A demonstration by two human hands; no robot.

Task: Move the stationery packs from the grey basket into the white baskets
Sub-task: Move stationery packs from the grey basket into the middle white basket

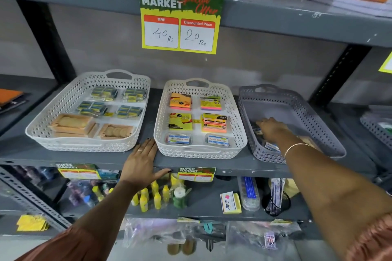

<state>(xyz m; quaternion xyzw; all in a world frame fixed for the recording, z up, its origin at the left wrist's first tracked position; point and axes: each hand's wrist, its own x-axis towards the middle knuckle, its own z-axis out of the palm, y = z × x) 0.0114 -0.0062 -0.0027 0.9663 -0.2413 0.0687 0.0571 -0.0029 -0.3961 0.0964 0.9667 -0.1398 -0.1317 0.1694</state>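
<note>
head view, shelf: three baskets sit in a row on a grey metal shelf [212, 165], under a yellow price sign [180, 20] at 12 o'clock.
left white basket [42, 125]: at 9 o'clock, it holds four blue-and-yellow packs [118, 100] in two rows, with two tan packs [93, 128] in front of them.
middle white basket [199, 151]: at the centre, it holds four sticky-note packs [197, 113], with two clear boxes with blue-and-white labels [198, 140] along its near edge.
grey basket [297, 101]: at 3 o'clock, its far half is bare; what is left lies in the near left corner.
packs left: one labelled clear box [272, 146] shows just beside the wrist, and something dark [257, 131] lies under the fingertips; the arm hides the rest, so the count is unclear.
right hand [272, 128]: reaching into the grey basket palm down, fingers lowered onto the dark thing; i cannot tell if it has closed on anything yet.
left hand [141, 162]: flat and spread wide on the shelf edge between the two white baskets, holding nothing.
progress: most of the move looks done, judging by the filled white baskets and the nearly bare grey one.
left to do: the last few packs in that corner need lifting across, probably toward the matching boxes in the middle basket.
look of the packs: small, flat, wrapped in shiny film or clear plastic, bright paper labels.
</note>
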